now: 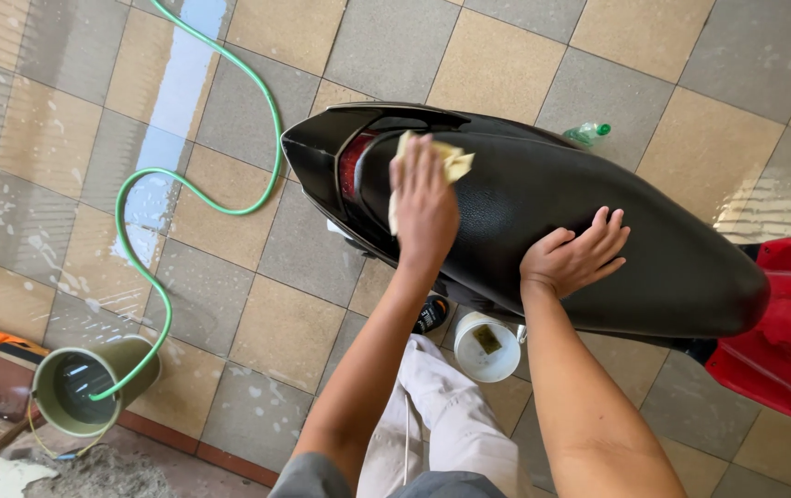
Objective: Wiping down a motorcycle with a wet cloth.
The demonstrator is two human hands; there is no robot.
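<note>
Crumpled yellow cloth [451, 161] lies pressed on glossy black scooter seat [543, 198].

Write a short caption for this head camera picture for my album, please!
Left hand presses a yellow cloth on a scooter's black seat; right hand rests flat beside it.

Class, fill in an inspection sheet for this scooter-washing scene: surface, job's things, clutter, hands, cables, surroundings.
Surface: wet grey and tan floor tiles.
Job's things: black padded scooter seat; yellow cloth.
Clutter: small white tub holding a sponge; clear bottle with green cap.
Hands: left hand presses the cloth on the seat's rear; right hand flat on the seat.
Cables: green hose running into an olive bucket.
Surroundings: red scooter body.
</note>
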